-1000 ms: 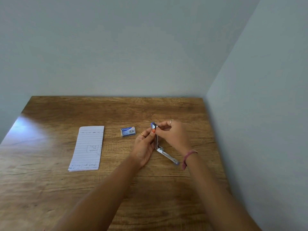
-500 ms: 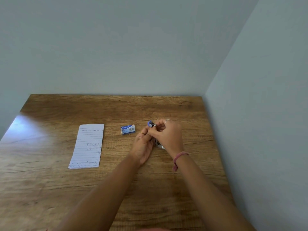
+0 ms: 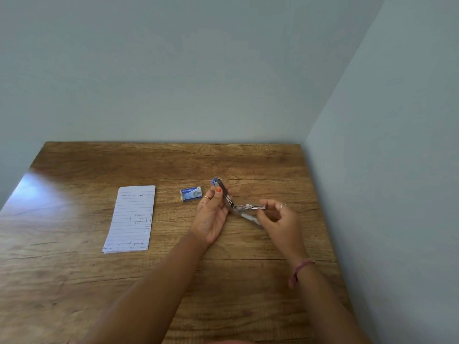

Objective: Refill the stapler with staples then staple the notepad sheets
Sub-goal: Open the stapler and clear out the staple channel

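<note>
The left hand point(image 3: 211, 214) has its fingers point(image 3: 218, 190) closed on the blue top arm of the stapler point(image 3: 232, 202), tilting it up and away. The right hand point(image 3: 278, 217) pinches the far end of the metal staple channel, which lies roughly level and points right, so the stapler is splayed open at its hinge between the two hands, just above the tabletop point(image 3: 173, 281). The staple box point(image 3: 190, 194) sits just left of the left hand (the nearer one), still closed as far as I can tell. I judge the right hand must let go and cross over for staples. The notepad sheets point(image 3: 131, 219) lie well apart, further left.
</note>
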Available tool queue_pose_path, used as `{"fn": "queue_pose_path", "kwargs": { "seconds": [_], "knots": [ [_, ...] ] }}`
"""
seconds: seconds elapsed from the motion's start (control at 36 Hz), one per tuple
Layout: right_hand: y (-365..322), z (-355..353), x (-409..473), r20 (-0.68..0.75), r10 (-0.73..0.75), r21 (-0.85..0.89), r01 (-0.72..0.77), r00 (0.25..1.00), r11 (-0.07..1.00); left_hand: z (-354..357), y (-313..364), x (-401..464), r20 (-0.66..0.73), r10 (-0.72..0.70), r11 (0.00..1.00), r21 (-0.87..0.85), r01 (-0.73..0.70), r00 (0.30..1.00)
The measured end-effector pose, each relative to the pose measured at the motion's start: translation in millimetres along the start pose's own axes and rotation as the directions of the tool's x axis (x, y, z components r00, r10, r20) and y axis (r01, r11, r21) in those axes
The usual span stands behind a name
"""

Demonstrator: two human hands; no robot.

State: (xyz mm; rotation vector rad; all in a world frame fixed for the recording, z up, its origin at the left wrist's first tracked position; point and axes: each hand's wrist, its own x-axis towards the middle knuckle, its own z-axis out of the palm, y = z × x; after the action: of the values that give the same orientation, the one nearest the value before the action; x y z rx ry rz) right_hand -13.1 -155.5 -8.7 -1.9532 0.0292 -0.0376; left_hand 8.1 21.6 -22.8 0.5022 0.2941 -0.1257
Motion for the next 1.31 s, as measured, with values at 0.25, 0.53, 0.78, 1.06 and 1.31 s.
{"fn": "queue_pose_path", "kwargs": {
  "seconds": [0.25, 0.53, 0.78, 1.06, 1.31],
  "knots": [
    [12.4, 19.6, -15.7, -0.206, 0.058, -0.026, -0.065, 0.977, 0.998, 1.3, 3.1, -3.0, 0.000, -0.013, 0.999, -0.047, 0.013, 1.000],
    [2.1, 36.6, -33.8, -0.457, 0.179, 0.191, -0.100, 0.871, 0.976, -4.3, 5.3, -21.0, 0.009, -0.014, 0.996, -0.090, 0.015, 1.000],
    [-26.8, 46.2, -34.3, 0.124, 0.467, 0.692, -0.414, 0.876, 0.591, 2.0, 7.4, -39.8, 0.060, -0.012, 0.987, -0.156, 0.021, 0.998],
    [-70.4, 58.6, -15.1, 0.182, 0.307, 0.922, -0.271, 0.934, 0.276, 0.6, 25.7, -63.7, 0.206, -0.069, 0.977, -0.184, 0.108, 0.976],
    [-83.4, 68.5, -13.5, 0.191, 0.266, 0.814, -0.304, 0.945, 0.494, 7.2, 36.2, -78.0, -0.020, -0.286, 0.956, 0.061, 0.287, 0.958]
  ]
}}
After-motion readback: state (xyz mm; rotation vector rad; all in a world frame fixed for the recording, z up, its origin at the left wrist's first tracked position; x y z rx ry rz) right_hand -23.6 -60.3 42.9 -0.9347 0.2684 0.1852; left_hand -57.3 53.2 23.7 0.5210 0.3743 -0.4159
